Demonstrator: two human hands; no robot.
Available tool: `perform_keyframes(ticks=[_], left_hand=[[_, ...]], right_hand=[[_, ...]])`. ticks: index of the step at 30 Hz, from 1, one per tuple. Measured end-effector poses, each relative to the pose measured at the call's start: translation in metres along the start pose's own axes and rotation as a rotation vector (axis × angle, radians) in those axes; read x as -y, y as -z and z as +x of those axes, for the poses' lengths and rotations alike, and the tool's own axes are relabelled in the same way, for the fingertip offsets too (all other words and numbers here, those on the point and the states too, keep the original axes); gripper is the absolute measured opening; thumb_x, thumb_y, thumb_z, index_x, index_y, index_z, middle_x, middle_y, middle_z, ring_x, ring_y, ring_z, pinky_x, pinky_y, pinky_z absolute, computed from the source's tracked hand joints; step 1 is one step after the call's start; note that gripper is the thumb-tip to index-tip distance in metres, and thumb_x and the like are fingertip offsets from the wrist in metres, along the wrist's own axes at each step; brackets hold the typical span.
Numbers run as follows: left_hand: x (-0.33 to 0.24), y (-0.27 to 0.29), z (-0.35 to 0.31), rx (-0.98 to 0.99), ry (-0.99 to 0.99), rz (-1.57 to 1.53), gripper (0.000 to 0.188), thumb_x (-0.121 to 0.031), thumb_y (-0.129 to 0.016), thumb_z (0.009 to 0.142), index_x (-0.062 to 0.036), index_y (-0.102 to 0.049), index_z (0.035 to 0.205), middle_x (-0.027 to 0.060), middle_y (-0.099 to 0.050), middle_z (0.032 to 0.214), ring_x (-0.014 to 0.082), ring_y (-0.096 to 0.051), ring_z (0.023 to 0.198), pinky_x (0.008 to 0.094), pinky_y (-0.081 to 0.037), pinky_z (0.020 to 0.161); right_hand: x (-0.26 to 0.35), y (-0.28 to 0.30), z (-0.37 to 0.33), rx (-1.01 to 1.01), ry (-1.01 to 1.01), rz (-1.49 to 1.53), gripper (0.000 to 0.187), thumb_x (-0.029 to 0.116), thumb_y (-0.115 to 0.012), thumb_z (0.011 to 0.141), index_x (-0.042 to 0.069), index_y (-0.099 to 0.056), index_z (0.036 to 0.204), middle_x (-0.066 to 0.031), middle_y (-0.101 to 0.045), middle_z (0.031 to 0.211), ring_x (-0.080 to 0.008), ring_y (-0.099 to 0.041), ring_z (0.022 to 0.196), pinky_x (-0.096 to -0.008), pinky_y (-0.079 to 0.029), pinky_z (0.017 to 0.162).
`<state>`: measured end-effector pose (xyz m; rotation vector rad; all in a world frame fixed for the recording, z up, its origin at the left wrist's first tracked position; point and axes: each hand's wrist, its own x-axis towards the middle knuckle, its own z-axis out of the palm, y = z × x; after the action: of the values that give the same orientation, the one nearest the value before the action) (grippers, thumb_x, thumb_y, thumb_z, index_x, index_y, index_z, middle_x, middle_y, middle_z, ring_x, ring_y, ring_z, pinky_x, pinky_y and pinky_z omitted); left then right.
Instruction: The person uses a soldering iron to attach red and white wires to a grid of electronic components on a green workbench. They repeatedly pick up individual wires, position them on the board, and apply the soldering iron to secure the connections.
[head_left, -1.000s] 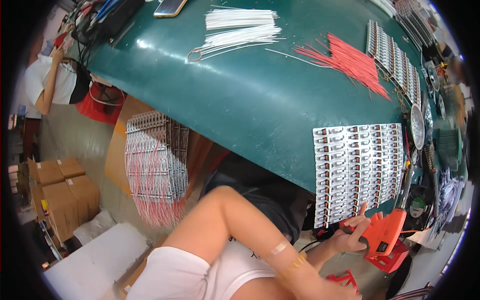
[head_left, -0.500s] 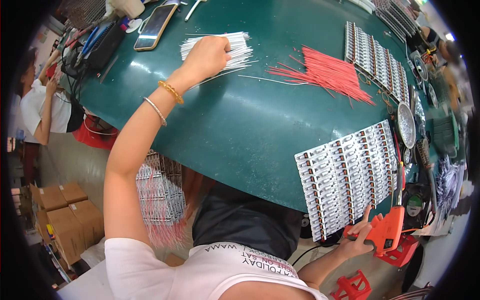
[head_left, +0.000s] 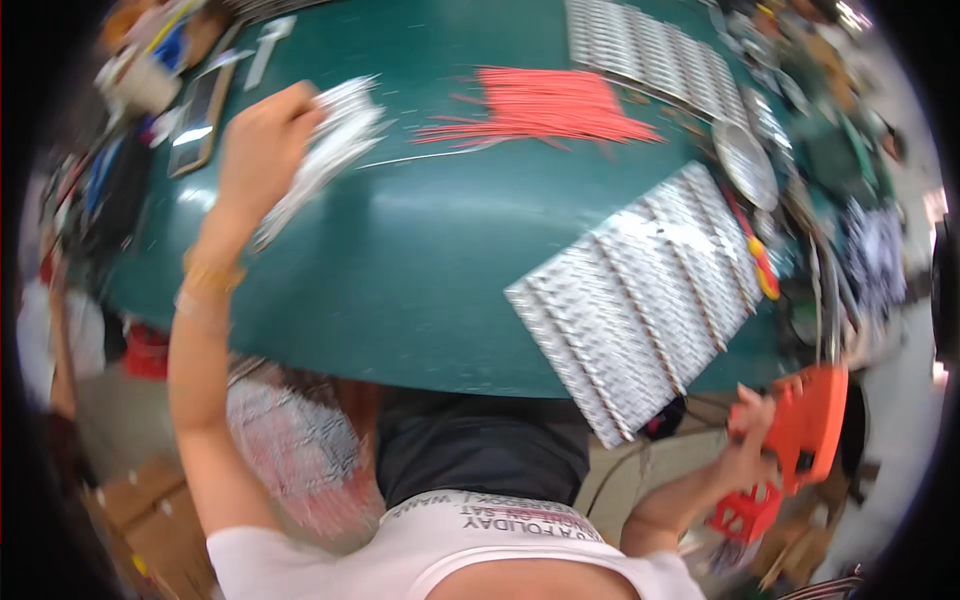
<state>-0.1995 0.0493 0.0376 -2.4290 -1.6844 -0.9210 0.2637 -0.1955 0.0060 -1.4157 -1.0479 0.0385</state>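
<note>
My left hand is closed in a fist at the bundle of thin white wires, its fingertips against them. The bundle slants across the table beside the fist, and motion blurs it. One loose white wire lies apart, running toward the pile of red wires. At the lower right, beyond the table edge, my right hand grips an orange gun-shaped tool with a thin metal tip pointing up. Near it lies a panel with rows of small white-grey modules, its near corner over the table edge.
A second module panel lies at the far right, near a round metal dish. A red-and-yellow handled tool is beside the near panel. At the left is a phone. A red stool stands below the tool.
The view has shifted and blurred. My left hand has moved left, and the white wires now slant and look narrower. The orange tool has swung slightly outward in my right hand.
</note>
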Motion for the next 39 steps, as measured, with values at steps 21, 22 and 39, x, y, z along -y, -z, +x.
perform_keyframes(ticks=[21,22,39], left_hand=[[-0.15,-0.026,-0.137,0.145,0.408,-0.47,0.008,-0.007,-0.073,0.082,-0.0043,-0.068,0.076,0.0004,-0.059,0.064,0.0146,-0.045,0.068,0.028,-0.038,0.06],[-0.154,-0.032,-0.135,0.13,0.391,-0.455,0.008,-0.008,-0.073,0.082,-0.0046,-0.068,0.076,0.0006,-0.06,0.064,0.0152,-0.045,0.068,0.0285,-0.038,0.061],[-0.15,-0.052,-0.135,0.069,0.398,-0.398,0.018,-0.014,-0.063,0.094,0.003,-0.064,0.086,0.0046,-0.061,0.076,0.0124,-0.052,0.07,0.027,-0.044,0.064]], right_hand=[[0.04,0.015,-0.091,0.895,-0.197,0.144,0.082,0.058,-0.062,0.086,-0.005,-0.04,0.132,0.0036,-0.044,0.053,-0.0096,-0.042,0.043,-0.0282,-0.04,0.049],[0.044,0.009,-0.093,0.918,-0.251,0.109,0.085,0.062,-0.062,0.084,-0.005,-0.041,0.13,0.0039,-0.044,0.052,-0.0096,-0.043,0.044,-0.0283,-0.041,0.05],[0.059,-0.074,-0.097,0.532,-0.479,0.43,0.044,0.012,-0.085,0.072,0.004,-0.061,0.109,-0.0064,-0.067,0.088,-0.0178,-0.065,0.082,-0.0299,-0.051,0.072]])
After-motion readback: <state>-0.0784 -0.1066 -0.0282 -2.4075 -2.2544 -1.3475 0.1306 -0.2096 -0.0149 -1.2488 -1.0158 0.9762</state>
